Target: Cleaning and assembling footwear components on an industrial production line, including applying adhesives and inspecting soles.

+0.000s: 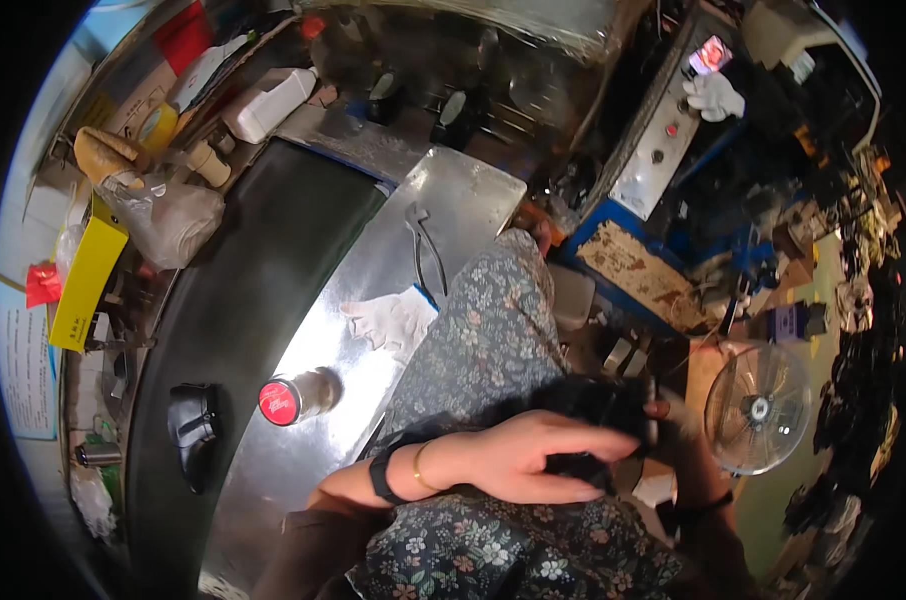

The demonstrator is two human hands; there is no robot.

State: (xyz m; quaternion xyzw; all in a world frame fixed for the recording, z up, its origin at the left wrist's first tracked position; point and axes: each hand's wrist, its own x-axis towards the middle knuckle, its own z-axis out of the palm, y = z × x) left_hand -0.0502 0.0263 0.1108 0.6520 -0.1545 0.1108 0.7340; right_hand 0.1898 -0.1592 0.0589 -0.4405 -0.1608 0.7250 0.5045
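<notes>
Over my lap, a black shoe [598,398] is held between both hands, its outline dark and partly hidden. My left hand [533,458] lies across its near side, thumb and fingers closed around it. On the far right end of the shoe, my right hand [673,425] grips it, blurred, with a thumb tip showing at the edge. A floral apron [498,310] covers my legs. Left of my lap, a metal tabletop [273,470] carries a pair of pincers [428,250], a white glove [381,322] and a jar with a red lid [281,401].
A dark conveyor belt [263,235] runs along the left, with another black shoe [193,430] on it. Beyond it stand a yellow box [91,275] and a plastic bag [178,220]. At right are a fan [759,410] and a machine panel [653,160] with a white glove [715,97].
</notes>
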